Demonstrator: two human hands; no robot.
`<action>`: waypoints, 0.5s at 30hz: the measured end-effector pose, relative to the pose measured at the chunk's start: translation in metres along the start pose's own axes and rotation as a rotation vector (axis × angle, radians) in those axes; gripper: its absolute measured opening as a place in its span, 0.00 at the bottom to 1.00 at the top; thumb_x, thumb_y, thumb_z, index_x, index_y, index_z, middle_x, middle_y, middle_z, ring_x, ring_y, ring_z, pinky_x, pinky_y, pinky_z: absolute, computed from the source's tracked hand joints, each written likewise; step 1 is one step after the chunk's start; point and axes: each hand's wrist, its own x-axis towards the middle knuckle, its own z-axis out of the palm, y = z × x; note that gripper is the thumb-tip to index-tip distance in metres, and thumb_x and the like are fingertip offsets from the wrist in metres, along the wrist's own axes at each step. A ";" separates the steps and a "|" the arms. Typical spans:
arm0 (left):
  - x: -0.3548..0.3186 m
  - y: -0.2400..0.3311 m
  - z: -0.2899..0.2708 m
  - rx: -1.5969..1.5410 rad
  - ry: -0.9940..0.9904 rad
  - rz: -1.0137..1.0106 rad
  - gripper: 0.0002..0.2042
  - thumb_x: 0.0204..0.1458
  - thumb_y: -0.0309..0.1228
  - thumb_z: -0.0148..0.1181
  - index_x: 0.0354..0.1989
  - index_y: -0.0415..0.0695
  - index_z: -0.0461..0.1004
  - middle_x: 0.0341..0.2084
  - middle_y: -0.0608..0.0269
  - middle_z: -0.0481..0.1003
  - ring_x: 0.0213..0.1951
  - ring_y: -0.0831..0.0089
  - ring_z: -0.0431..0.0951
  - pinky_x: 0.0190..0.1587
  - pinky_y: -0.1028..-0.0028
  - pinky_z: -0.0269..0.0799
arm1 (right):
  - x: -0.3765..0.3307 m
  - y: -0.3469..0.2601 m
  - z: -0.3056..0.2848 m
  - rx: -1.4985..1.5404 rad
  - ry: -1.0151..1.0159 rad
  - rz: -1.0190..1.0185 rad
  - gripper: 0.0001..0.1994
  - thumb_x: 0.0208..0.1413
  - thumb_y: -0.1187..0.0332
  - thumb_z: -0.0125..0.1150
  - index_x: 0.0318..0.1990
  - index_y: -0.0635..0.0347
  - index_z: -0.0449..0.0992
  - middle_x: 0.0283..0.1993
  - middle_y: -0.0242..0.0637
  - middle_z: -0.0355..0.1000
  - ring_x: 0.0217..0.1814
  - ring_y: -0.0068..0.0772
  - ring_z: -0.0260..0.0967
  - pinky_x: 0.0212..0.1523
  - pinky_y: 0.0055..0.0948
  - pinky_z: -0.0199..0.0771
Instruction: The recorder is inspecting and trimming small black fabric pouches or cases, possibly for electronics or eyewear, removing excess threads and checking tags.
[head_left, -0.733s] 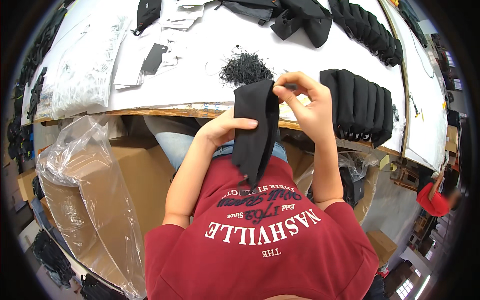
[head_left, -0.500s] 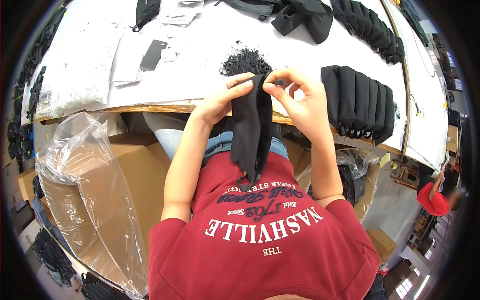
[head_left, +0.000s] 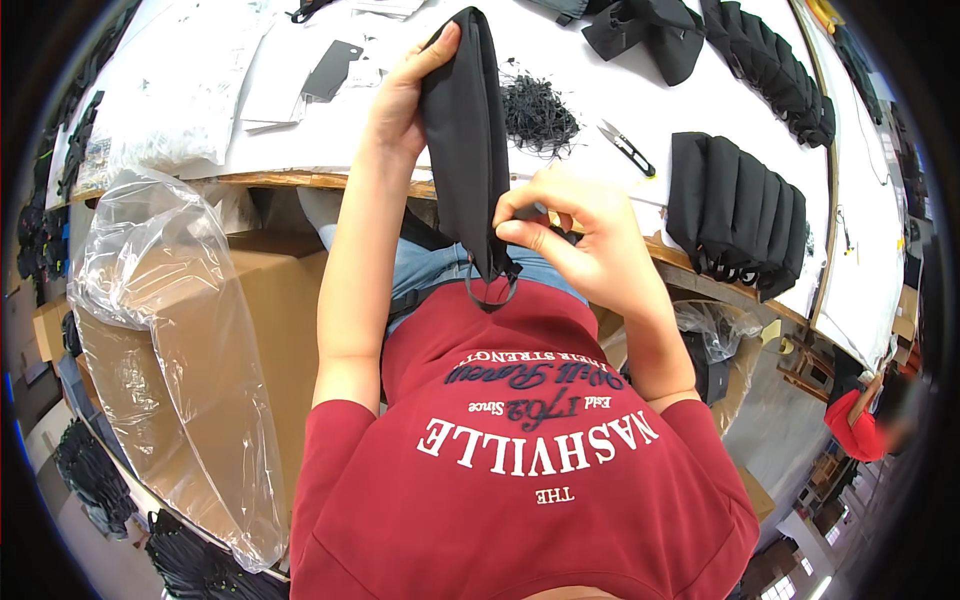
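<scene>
A long black fabric pouch (head_left: 462, 150) hangs upright in front of my body, its opening edge running down its right side. My left hand (head_left: 405, 100) is closed around its upper part, thumb on the front face. A thin dark loop (head_left: 490, 298) dangles at the pouch's lower end, over the red shirt. My right hand (head_left: 575, 225) is closed in a pinch at the lower right edge of the pouch. A small dark tab (head_left: 532, 211) shows between its fingers; its exact kind is partly hidden.
On the white table (head_left: 400, 190) lie a heap of black thread scraps (head_left: 540, 112) and thread snips (head_left: 630, 150). A row of black pouches (head_left: 735, 210) stands at the right, with more black pieces (head_left: 650, 35) behind. A plastic-covered carton (head_left: 200, 380) stands at lower left.
My left hand has lifted the pouch's top up and left. My right hand has moved down along its edge, and the opening looks narrower. The snips now show on the table.
</scene>
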 end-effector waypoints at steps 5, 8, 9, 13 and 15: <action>0.005 0.010 -0.004 -0.011 0.158 0.069 0.16 0.53 0.37 0.61 0.47 0.43 0.71 0.32 0.68 0.76 0.32 0.78 0.76 0.35 0.78 0.73 | -0.001 -0.009 0.002 -0.011 -0.100 0.029 0.05 0.46 0.73 0.64 0.31 0.59 0.76 0.25 0.32 0.70 0.26 0.26 0.67 0.29 0.23 0.66; 0.007 0.009 -0.002 -0.041 0.061 0.060 0.13 0.55 0.36 0.58 0.46 0.44 0.72 0.30 0.68 0.76 0.30 0.79 0.76 0.31 0.79 0.72 | -0.002 -0.008 0.003 -0.035 -0.095 0.011 0.05 0.46 0.73 0.64 0.31 0.59 0.75 0.25 0.32 0.70 0.26 0.26 0.67 0.29 0.24 0.66; 0.007 0.009 -0.001 -0.062 -0.030 0.064 0.13 0.55 0.35 0.58 0.45 0.44 0.72 0.30 0.68 0.76 0.29 0.79 0.76 0.31 0.80 0.72 | -0.002 -0.008 0.003 -0.051 -0.087 -0.012 0.04 0.46 0.73 0.64 0.31 0.59 0.75 0.25 0.32 0.70 0.26 0.27 0.67 0.29 0.24 0.66; 0.004 0.006 0.004 0.052 -0.048 0.000 0.12 0.56 0.35 0.57 0.45 0.44 0.73 0.30 0.68 0.76 0.30 0.79 0.76 0.31 0.80 0.71 | -0.001 -0.006 0.010 -0.048 0.060 -0.033 0.04 0.47 0.74 0.64 0.30 0.59 0.75 0.24 0.32 0.69 0.24 0.27 0.65 0.27 0.23 0.65; 0.004 0.002 0.010 0.175 -0.131 0.044 0.12 0.51 0.37 0.64 0.38 0.42 0.76 0.28 0.68 0.78 0.26 0.83 0.77 0.29 0.83 0.72 | 0.005 -0.007 0.004 -0.100 0.102 -0.042 0.04 0.47 0.74 0.64 0.30 0.59 0.75 0.24 0.33 0.69 0.24 0.27 0.64 0.26 0.23 0.65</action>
